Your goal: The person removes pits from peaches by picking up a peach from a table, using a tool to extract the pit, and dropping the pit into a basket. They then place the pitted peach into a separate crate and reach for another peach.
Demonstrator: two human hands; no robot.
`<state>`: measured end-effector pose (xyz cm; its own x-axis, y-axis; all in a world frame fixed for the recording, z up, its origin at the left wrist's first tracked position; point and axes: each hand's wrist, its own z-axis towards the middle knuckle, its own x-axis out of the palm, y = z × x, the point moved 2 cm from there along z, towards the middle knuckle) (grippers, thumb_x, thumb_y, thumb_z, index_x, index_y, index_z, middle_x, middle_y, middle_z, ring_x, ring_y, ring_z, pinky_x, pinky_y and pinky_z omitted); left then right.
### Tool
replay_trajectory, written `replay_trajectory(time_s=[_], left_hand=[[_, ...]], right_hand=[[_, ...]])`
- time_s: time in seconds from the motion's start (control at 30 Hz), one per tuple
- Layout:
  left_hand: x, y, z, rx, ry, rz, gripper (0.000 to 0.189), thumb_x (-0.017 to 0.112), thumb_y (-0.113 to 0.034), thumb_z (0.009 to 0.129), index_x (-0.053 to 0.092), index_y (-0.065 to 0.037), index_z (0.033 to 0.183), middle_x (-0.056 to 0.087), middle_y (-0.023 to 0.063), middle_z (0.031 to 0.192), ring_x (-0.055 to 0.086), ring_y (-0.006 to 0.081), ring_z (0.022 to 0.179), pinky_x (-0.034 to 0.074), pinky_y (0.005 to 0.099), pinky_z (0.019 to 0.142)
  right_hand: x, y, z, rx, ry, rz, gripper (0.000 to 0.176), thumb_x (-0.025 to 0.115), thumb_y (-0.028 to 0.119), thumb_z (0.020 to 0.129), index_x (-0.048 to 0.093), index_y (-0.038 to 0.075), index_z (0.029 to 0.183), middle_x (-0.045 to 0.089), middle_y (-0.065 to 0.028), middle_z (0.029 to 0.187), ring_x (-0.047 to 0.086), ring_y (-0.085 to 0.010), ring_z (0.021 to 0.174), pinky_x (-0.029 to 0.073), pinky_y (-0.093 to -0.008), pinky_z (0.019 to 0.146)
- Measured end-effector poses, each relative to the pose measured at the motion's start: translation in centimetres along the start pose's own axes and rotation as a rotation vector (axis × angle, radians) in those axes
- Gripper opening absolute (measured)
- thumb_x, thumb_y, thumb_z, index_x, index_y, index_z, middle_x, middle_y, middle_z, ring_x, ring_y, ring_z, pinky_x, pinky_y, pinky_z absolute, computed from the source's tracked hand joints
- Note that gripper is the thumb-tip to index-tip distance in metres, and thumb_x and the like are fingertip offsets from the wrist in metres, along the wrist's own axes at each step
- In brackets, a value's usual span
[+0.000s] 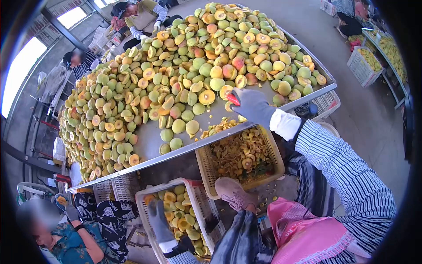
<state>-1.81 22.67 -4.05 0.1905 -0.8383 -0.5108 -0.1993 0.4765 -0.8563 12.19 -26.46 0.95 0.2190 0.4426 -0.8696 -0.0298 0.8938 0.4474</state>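
My right hand [250, 104], in a grey glove, is closed round a red-handled tool [233, 99] above the near edge of the metal table [147, 135]. The tool's working end cannot be made out against the fruit. Close by are halved yellow peaches [206, 97] with cut faces showing, part of a large heap. Down at the lower left, my gloved left hand [159, 222] reaches over a white plastic crate [192, 187] with fingers stretched out. Peach halves [187, 218] with hollow centres lie in that crate, right beside the fingers.
A yellowish crate [203, 169] of peels and scraps stands under the table edge, by a pink shoe [231, 193]. A co-worker [66, 233] sits at the lower left holding a peach half. Others work at the far side. Another crate [358, 68] stands at right.
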Motion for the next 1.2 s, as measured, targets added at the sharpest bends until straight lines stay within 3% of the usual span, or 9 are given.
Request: replay_trajectory(time_s=[0.13,0.27,0.3,0.4,0.53,0.73,0.77,1.03,1.2], left_hand=[[-1.8,-1.5,-1.4,-0.226,-0.178,-0.383,0.045,0.060,-0.033,0.096,0.053,-0.003,0.129,0.061,0.0139,0.117,0.066,0.0234,0.096,0.054,0.0360,0.081],[3.8,-4.9,-1.6,0.085,-0.011,-0.282,0.041,0.059,-0.027,0.098,0.054,-0.002,0.130,0.062,0.0111,0.118,0.063,0.0231,0.105,0.052,0.0360,0.089],[5.6,-6.8,-1.8,0.331,0.059,-0.129,0.042,0.059,-0.025,0.098,0.052,-0.002,0.133,0.060,0.0127,0.122,0.060,0.0226,0.111,0.052,0.0371,0.091],[11.1,-10.6,-0.8,0.320,0.194,-0.343,0.043,0.053,-0.015,0.100,0.047,0.001,0.139,0.057,0.0130,0.130,0.056,0.0224,0.121,0.047,0.0380,0.100],[17.7,-15.4,-2.0,0.196,0.474,-0.731,0.049,0.048,-0.028,0.104,0.041,-0.001,0.145,0.056,0.0122,0.133,0.055,0.0219,0.123,0.048,0.0395,0.102],[18.0,-14.7,-2.7,-0.134,0.387,-1.104,0.039,0.047,-0.029,0.105,0.054,0.000,0.130,0.061,0.0108,0.120,0.061,0.0201,0.111,0.052,0.0367,0.096],[18.4,-11.9,-1.9,0.092,0.328,-0.885,0.041,0.045,-0.031,0.105,0.054,0.000,0.130,0.061,0.0109,0.122,0.061,0.0215,0.112,0.050,0.0373,0.098],[17.8,-13.4,-2.7,0.179,0.259,-0.720,0.051,0.039,-0.040,0.106,0.058,0.004,0.124,0.063,0.0133,0.119,0.061,0.0229,0.111,0.048,0.0369,0.100],[18.0,-12.9,-2.9,0.007,0.103,-0.808,0.056,0.041,-0.047,0.104,0.065,0.004,0.103,0.068,0.0125,0.090,0.067,0.0203,0.078,0.056,0.0324,0.076]], right_hand=[[3.9,-1.0,3.4,-0.082,0.117,-0.182,0.039,0.074,0.030,0.079,0.062,0.005,0.107,0.070,-0.0154,0.089,0.069,-0.0351,0.084,0.054,-0.0440,0.072],[4.6,-1.1,3.5,-0.077,0.150,-0.206,0.041,0.075,0.032,0.079,0.062,0.002,0.104,0.070,-0.0132,0.087,0.070,-0.0304,0.080,0.054,-0.0424,0.067],[4.0,-1.0,3.0,0.017,0.255,0.203,0.042,0.075,0.035,0.081,0.062,0.002,0.103,0.069,-0.0118,0.083,0.069,-0.0257,0.074,0.052,-0.0392,0.061],[1.7,2.3,-1.0,0.301,0.530,1.222,0.045,0.071,0.047,0.086,0.061,0.005,0.099,0.063,-0.0067,0.071,0.060,-0.0135,0.053,0.045,-0.0291,0.044],[0.4,7.9,-8.0,0.362,0.840,1.604,0.045,0.065,0.049,0.092,0.060,0.006,0.103,0.057,-0.0029,0.065,0.049,-0.0127,0.039,0.040,-0.0264,0.038],[1.7,9.8,-12.2,-0.055,0.308,0.770,0.046,0.058,0.052,0.095,0.058,0.006,0.103,0.063,-0.0143,0.074,0.065,-0.0300,0.065,0.049,-0.0402,0.056],[1.7,10.1,-12.6,-0.213,0.305,0.596,0.047,0.058,0.052,0.094,0.058,0.006,0.102,0.065,-0.0184,0.076,0.066,-0.0369,0.069,0.050,-0.0448,0.060],[3.3,10.3,-13.7,-0.161,0.359,0.467,0.047,0.058,0.053,0.092,0.057,0.006,0.101,0.066,-0.0217,0.081,0.065,-0.0434,0.076,0.050,-0.0496,0.065],[5.0,10.8,-14.8,-0.193,0.433,0.650,0.049,0.057,0.052,0.094,0.057,0.004,0.102,0.065,-0.0231,0.079,0.064,-0.0450,0.075,0.049,-0.0512,0.064]])
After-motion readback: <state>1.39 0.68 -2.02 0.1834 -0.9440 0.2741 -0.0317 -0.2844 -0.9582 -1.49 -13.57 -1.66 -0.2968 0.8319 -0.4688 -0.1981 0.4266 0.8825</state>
